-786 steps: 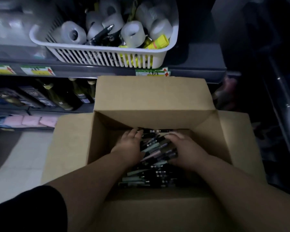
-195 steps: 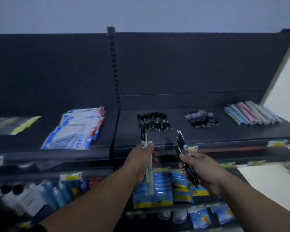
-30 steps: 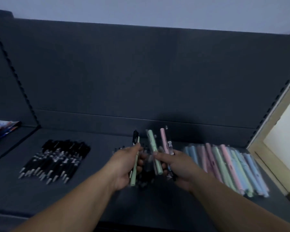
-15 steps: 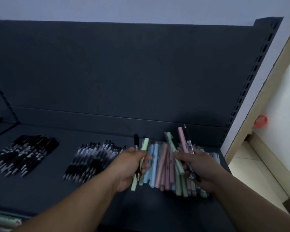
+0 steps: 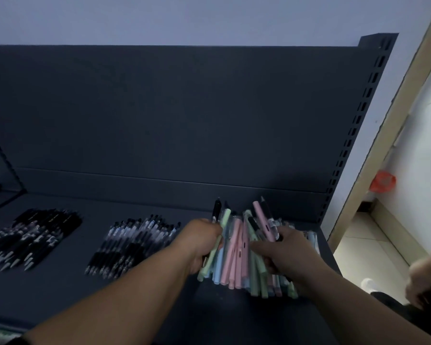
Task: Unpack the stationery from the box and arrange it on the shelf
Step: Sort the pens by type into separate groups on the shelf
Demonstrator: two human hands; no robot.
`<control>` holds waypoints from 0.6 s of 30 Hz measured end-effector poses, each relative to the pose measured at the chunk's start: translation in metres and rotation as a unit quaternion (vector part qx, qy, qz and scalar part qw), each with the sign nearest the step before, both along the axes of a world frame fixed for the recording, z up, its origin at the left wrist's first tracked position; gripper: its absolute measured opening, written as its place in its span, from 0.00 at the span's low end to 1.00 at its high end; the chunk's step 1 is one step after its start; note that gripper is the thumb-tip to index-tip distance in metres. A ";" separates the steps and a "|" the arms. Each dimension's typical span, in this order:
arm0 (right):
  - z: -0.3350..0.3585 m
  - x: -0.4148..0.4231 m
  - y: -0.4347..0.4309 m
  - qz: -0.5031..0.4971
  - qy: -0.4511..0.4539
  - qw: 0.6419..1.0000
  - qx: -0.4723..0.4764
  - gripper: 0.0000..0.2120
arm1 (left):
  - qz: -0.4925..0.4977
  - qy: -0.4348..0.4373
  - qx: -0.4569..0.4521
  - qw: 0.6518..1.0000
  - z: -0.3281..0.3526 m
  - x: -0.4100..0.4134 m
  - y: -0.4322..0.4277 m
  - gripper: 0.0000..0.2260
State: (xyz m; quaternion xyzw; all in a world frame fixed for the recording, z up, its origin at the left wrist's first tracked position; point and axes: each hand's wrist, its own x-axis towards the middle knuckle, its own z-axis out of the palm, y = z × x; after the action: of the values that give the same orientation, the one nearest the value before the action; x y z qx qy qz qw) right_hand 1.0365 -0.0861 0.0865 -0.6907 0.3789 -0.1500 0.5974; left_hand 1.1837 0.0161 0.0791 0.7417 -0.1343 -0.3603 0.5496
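Three sorted groups lie on the dark metal shelf (image 5: 115,300): a fan of all-black pens (image 5: 33,237) at the left, a row of black-and-clear click pens (image 5: 135,245) in the middle, and a heap of pastel pink, green and blue pens (image 5: 234,260) at the right end. Each kind lies apart from the others, which reads as sorting by type. The left hand (image 5: 202,241) is curled round a slim black pen (image 5: 216,211) and a pale green pen (image 5: 224,221), tips up, just beside the pastel heap. The right hand (image 5: 286,252) is over that heap, fingers closed on a small mixed bunch, a pink pen (image 5: 262,220) the plainest of them. Holding the pens upright and fanned probably lets each colour be picked out singly. By position, the pastel ones look bound for their heap, while the black ones belong further left. The box is out of sight.
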 end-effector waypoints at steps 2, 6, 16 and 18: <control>-0.001 0.005 0.003 -0.001 0.011 1.000 -0.023 0.13 | -0.002 -0.018 0.007 1.000 -0.001 -0.005 -0.001 0.07; -0.003 0.015 0.010 0.007 0.080 0.989 -0.120 0.15 | -0.022 -0.090 0.040 0.995 -0.015 -0.011 0.007 0.09; -0.007 0.018 0.018 0.010 0.059 0.989 -0.133 0.15 | -0.016 -0.018 -0.029 0.999 -0.029 -0.009 0.020 0.04; -0.003 0.020 0.020 0.012 0.048 0.990 -0.130 0.16 | -0.001 -0.008 -0.034 0.999 -0.031 -0.008 0.022 0.07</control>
State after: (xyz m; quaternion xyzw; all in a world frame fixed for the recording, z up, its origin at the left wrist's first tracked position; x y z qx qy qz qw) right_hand 1.0563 -0.0659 0.0835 -0.7734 0.3761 -0.1572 0.4855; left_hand 1.1755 0.0383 0.0480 0.7254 -0.1514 -0.3499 0.5731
